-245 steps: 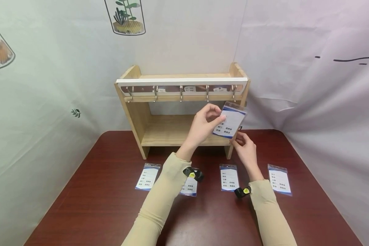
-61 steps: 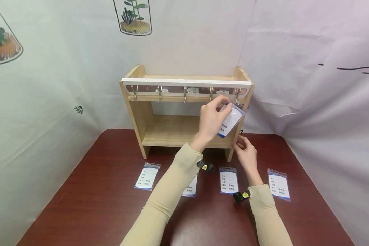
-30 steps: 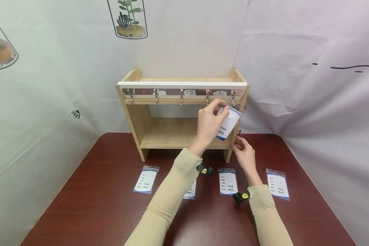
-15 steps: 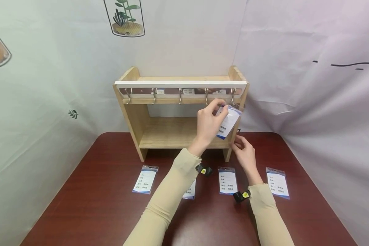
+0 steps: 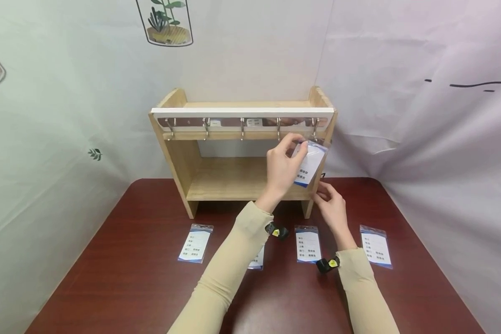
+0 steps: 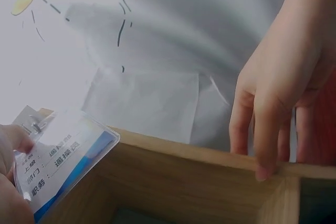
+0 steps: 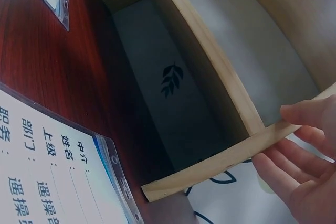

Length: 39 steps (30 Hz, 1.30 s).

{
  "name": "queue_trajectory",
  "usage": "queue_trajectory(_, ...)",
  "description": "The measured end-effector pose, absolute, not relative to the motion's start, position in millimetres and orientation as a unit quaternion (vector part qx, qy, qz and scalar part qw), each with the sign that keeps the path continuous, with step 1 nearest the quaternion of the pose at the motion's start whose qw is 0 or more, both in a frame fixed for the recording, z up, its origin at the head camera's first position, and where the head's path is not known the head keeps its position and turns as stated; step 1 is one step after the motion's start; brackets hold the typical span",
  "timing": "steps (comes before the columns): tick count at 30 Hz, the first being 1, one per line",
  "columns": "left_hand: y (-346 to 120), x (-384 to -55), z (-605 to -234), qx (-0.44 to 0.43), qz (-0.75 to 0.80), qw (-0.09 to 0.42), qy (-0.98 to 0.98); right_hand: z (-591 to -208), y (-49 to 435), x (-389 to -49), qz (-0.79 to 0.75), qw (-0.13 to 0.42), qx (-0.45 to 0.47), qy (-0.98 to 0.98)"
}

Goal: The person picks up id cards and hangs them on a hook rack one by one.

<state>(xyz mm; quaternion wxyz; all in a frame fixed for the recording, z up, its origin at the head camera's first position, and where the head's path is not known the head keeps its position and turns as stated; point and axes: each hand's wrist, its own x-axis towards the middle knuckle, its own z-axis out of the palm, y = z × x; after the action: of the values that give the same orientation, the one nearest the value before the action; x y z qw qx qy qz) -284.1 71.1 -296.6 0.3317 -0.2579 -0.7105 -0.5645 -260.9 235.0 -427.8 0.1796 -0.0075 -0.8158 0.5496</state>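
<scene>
My left hand (image 5: 280, 167) pinches a clear plastic ID badge holder (image 5: 311, 163) between thumb and fingers at its left edge. The badge hangs tilted in front of the rack's right side, its top at the rightmost metal hook (image 5: 315, 126). Whether the hook passes through its slot I cannot tell. In the left wrist view the badge (image 6: 65, 161) shows a blue lower band. My right hand (image 5: 333, 208) grips the right side panel of the wooden rack (image 5: 250, 195). In the right wrist view its thumb lies inside the panel (image 7: 210, 163) and its fingers outside.
More badges lie on the dark red table: a far-left badge (image 5: 195, 245), one partly under the left sleeve (image 5: 257, 259), a middle badge (image 5: 308, 245), and a far-right badge (image 5: 375, 247). A white hook rail (image 5: 242, 112) with several double hooks crosses the rack's front.
Over the last seconds the left hand has shifted its hold toward the badge's upper left edge and brought the badge's top up at the rightmost hook. The right hand stays on the side panel.
</scene>
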Motion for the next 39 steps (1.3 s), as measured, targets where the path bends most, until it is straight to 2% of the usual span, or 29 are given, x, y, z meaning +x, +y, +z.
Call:
queue_trajectory(18,81.5,-282.2,-313.1,-0.233,-0.632,0.292,-0.678,-423.7,233.6,-261.8,0.551,0.187,-0.01,-0.813)
queue_trajectory(39,82.0,-278.3,-314.1,-0.24,-0.625,0.296,-0.681,-427.9,233.0,-260.7,0.545,0.188,-0.011,-0.817)
